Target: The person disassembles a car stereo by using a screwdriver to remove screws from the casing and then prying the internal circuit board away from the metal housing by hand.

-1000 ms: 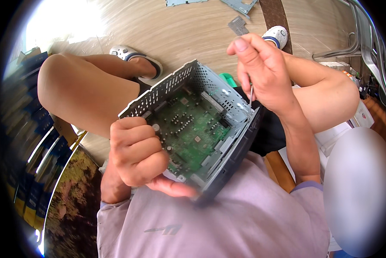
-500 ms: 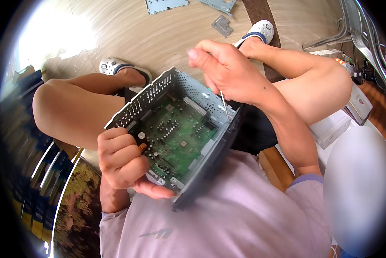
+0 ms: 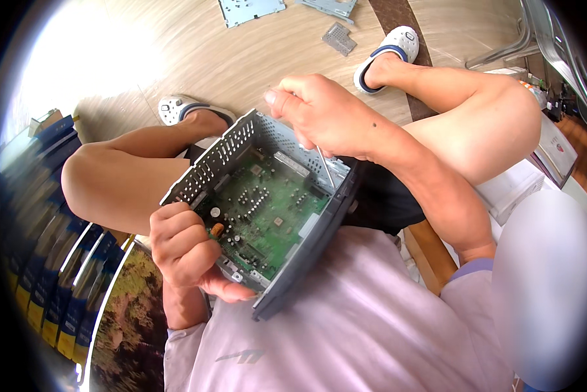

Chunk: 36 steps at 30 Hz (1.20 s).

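Observation:
On my lap lies an open metal housing (image 3: 293,140) of an electronic unit, tilted, with perforated side walls and a dark front panel (image 3: 306,255). A green circuit board (image 3: 267,209) fills its floor, dotted with small parts. My left hand (image 3: 187,248) is wrapped round the housing's left side, its thumb near the front panel's corner. In my right hand (image 3: 326,117) is a screwdriver (image 3: 326,168); only its thin metal shaft shows clearly, and the fist covers most of the handle. The shaft's tip reaches the inner right corner beside the front panel.
Two pale metal plates (image 3: 251,10) (image 3: 329,8) and a small perforated metal piece (image 3: 339,39) lie on the tiled floor ahead. Blue and yellow boxes (image 3: 51,313) stand at left. On the right are a white box (image 3: 512,189) and a chair's metal legs (image 3: 503,55).
My right hand has shifted a little left, and the screwdriver shaft now leans more. The housing has turned and moved slightly, with my left hand still on it.

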Each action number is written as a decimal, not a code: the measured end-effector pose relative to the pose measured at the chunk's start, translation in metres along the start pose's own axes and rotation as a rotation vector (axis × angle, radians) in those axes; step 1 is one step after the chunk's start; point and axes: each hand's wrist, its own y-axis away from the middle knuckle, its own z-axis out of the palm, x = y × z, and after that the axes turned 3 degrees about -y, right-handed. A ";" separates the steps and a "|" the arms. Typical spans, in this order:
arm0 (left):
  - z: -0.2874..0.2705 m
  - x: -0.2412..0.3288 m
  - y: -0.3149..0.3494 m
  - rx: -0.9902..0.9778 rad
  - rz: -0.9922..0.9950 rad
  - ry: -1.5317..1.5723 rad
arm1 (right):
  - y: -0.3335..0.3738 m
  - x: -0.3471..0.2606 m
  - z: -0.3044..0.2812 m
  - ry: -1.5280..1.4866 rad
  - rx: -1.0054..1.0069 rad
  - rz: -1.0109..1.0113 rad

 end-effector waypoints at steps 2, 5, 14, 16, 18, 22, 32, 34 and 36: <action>0.000 -0.002 -0.001 0.003 0.004 -0.006 | 0.000 0.000 0.000 0.010 0.006 -0.003; -0.001 -0.004 0.001 -0.018 0.031 0.027 | 0.002 -0.005 0.000 0.038 -0.023 0.055; -0.009 0.006 -0.009 -0.082 -0.043 -0.002 | 0.000 -0.013 0.008 0.441 -0.101 -0.079; -0.010 0.009 -0.012 -0.082 -0.037 0.006 | 0.009 -0.026 0.010 0.528 -0.083 -0.163; -0.008 0.009 -0.015 -0.082 -0.051 0.011 | 0.007 -0.020 0.009 0.535 -0.095 -0.163; -0.005 0.011 -0.015 -0.073 -0.032 0.013 | 0.010 -0.024 0.009 0.560 -0.144 -0.077; -0.002 0.012 -0.013 -0.067 -0.017 0.019 | 0.020 -0.020 0.018 0.653 -0.214 -0.038; -0.002 0.013 -0.012 -0.066 -0.015 0.017 | 0.019 -0.020 0.021 0.702 -0.237 -0.027; -0.003 0.013 -0.012 -0.070 -0.050 0.024 | 0.020 -0.014 0.020 0.633 -0.170 -0.058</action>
